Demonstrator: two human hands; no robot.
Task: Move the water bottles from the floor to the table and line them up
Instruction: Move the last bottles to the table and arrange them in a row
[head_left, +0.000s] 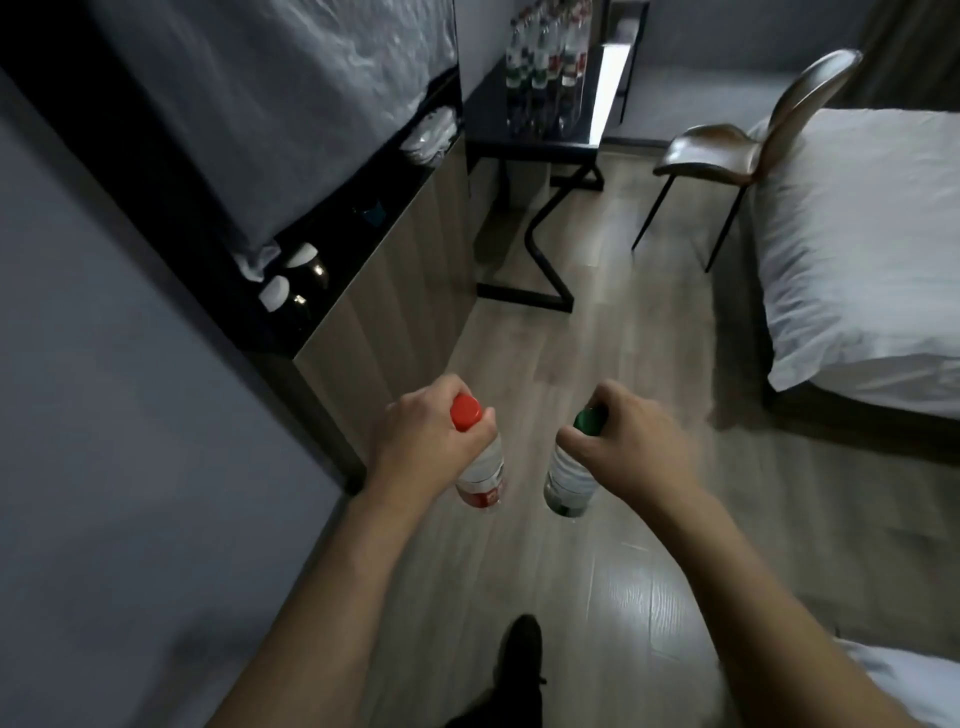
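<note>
My left hand grips the neck of a clear water bottle with a red cap and red label. My right hand grips the neck of a clear bottle with a green cap and green label. Both bottles hang upright above the wooden floor. Far ahead stands a black table with several red- and green-labelled bottles lined up on its top.
A low wooden cabinet with cups and white items runs along the left wall. A brown chair and a white bed stand to the right. My dark shoe is on the floor below.
</note>
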